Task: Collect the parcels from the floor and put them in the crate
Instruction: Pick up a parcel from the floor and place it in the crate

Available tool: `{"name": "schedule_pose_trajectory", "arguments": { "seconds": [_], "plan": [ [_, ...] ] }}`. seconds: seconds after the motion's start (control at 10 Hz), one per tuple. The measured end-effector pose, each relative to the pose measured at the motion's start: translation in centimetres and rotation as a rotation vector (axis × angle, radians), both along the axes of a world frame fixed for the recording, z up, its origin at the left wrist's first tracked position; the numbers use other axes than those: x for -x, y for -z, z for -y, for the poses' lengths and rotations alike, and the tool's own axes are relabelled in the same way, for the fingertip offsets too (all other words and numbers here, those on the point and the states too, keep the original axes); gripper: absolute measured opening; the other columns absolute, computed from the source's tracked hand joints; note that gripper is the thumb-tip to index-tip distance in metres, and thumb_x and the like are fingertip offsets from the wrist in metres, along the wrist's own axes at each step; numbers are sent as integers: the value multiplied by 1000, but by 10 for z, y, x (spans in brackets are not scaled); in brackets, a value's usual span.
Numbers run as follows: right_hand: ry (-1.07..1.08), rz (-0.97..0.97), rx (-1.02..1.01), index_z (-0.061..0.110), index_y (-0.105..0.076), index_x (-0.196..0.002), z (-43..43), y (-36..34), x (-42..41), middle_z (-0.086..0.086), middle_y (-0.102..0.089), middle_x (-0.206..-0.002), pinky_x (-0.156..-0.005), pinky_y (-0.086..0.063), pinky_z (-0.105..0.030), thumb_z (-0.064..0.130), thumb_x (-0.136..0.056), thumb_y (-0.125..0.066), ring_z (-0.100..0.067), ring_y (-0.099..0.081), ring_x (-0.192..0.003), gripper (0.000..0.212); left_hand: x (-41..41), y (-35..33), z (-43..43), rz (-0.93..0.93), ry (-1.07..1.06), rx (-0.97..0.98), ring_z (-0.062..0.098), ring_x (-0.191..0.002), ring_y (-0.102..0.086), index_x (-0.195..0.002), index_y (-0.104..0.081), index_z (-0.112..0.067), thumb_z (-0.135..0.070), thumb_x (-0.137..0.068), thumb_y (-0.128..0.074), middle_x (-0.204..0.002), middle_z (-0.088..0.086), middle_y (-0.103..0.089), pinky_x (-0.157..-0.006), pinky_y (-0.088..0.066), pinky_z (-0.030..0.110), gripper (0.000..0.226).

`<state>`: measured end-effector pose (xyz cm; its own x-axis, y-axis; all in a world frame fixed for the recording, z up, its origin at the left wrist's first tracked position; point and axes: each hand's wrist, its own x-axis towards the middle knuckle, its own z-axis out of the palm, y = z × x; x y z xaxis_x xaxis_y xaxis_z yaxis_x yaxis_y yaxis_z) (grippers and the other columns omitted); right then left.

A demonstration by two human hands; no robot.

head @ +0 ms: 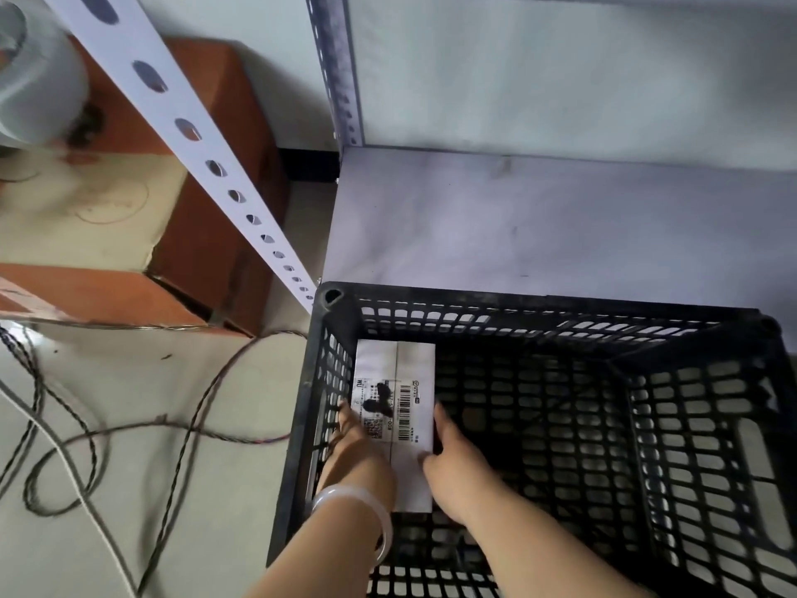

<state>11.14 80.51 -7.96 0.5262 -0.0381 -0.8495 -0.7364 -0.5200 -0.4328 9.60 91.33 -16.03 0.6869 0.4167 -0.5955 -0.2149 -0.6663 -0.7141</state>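
Observation:
A white parcel (399,369) with a barcode label lies flat inside the black plastic crate (560,310), against its left wall. Both my hands reach down into the crate and hold the parcel by its near end. My left hand (358,451), with a pale bangle on the wrist, grips the parcel's left edge. My right hand (455,463) grips its right edge. The remainder of the crate's floor shows only bare mesh.
The crate stands on a pale floor in front of a grey metal shelf (539,217). A slotted white shelf post (189,131) slants down to the crate's far left corner. Brown cardboard boxes (207,235) sit at the left. Dark cables (185,429) loop across the floor beside the crate.

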Motion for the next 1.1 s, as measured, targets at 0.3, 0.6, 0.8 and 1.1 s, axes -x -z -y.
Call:
{"name": "schedule_pose_trajectory", "arguments": {
  "seconds": [0.3,0.6,0.8,1.1],
  "plan": [
    [-8,-13,1,45,-1,-149,2,-3,-3,-3,-55,-129,-60,-44,-23,17,-95,-44,-13,-54,-74,74,-16,-43,-1,488,-355,527,5,-86,-60,-114,-51,-49,-80,-79,-3,-100,-15,-63,-74,-35,13,67],
    [-42,147,113,42,-23,-147,50,-76,33,4,-40,-147,-69,-44,-19,29,-96,-47,-4,-49,-79,58,17,-160,8,467,-764,1069,23,-130,-42,-150,-6,-39,-23,-93,-49,-152,-1,-28,-105,-39,38,73],
    [-47,196,154,45,-26,-145,102,-173,66,6,-42,-143,-91,-48,-28,33,-95,-49,-11,-53,-110,56,34,-256,35,393,-687,1159,19,-141,-26,-149,-9,-42,-31,-94,-50,-156,-7,-18,-113,-30,37,69],
    [16,431,261,42,-32,-143,186,-372,72,7,-45,-144,-102,-44,-36,46,-90,-52,-13,-48,-127,57,25,-452,118,296,-465,1313,17,-132,-38,-149,-16,-39,-40,-94,-49,-149,-7,-32,-107,-36,31,64]
  ]
}}
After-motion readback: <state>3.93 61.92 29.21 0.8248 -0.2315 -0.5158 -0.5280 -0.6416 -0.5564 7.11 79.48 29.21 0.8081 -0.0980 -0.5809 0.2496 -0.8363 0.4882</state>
